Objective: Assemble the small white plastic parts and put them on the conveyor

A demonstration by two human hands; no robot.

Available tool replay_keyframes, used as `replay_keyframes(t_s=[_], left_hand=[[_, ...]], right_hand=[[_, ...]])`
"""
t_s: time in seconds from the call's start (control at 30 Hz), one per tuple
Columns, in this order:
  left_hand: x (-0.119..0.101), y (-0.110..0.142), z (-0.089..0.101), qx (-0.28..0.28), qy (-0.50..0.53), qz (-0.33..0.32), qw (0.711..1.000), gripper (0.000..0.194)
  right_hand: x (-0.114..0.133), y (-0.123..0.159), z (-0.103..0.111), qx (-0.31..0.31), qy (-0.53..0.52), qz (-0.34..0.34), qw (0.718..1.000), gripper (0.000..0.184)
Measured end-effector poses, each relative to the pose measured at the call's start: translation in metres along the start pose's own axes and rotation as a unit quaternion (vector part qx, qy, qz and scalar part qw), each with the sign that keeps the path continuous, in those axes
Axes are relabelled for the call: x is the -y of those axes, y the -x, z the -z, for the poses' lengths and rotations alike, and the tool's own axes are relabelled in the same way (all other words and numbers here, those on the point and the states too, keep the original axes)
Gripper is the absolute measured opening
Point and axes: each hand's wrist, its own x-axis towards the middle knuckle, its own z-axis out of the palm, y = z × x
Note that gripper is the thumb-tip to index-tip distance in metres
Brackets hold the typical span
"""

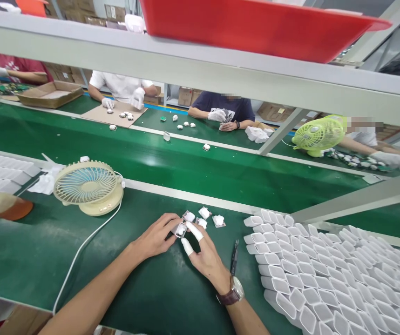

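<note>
A small white plastic housing (180,230), its open end facing me with white material inside, is between my hands. My left hand (156,236) is closed round its left side. My right hand (205,256) wears white finger cots on thumb and index finger; those two tips are at the housing's right end, one above and one below, and seem to touch it. Just beyond lie several small parts with white tops, among them one part (205,213) at the back and another part (218,221) to the right. A dark pen-like tool (234,257) lies right of my right hand.
Many white empty housings (311,270) stand packed together on the right. A cream fan (90,186) with a white cable stands left. Behind runs a green conveyor belt (158,160) with scattered parts. A shelf beam (186,60) bearing a red bin (255,28) crosses above. Co-workers sit opposite.
</note>
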Motion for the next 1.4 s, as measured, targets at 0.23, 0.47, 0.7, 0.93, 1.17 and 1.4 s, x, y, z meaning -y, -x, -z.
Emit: replay_keyframes(t_s=[0.23,0.47,0.7,0.93,1.17,1.4], left_hand=[[-0.004,0.000,-0.003,0.032,0.065,0.019,0.997,0.040],[0.007,0.003,0.010,0.053,0.057,0.038,0.996,0.024],[0.004,0.002,0.008,0.057,0.053,0.003,0.997,0.012],[-0.012,-0.002,0.004,-0.032,0.256,0.169,0.951,0.013],[-0.014,-0.007,0.000,-0.054,0.460,0.321,0.826,0.032],[-0.012,-0.004,-0.003,-0.032,0.525,0.305,0.794,0.047]], right_hand=[[-0.002,-0.005,0.003,0.009,-0.056,-0.018,0.998,0.043],[-0.009,-0.001,-0.001,0.051,-0.051,-0.019,0.997,0.037],[-0.010,0.000,-0.001,0.076,-0.074,-0.032,0.994,0.032],[-0.004,-0.005,-0.004,0.028,-0.292,-0.119,0.948,0.033],[-0.007,-0.003,-0.010,0.018,-0.392,-0.146,0.908,0.039],[-0.013,0.004,-0.010,-0.002,-0.431,-0.261,0.864,0.045]])
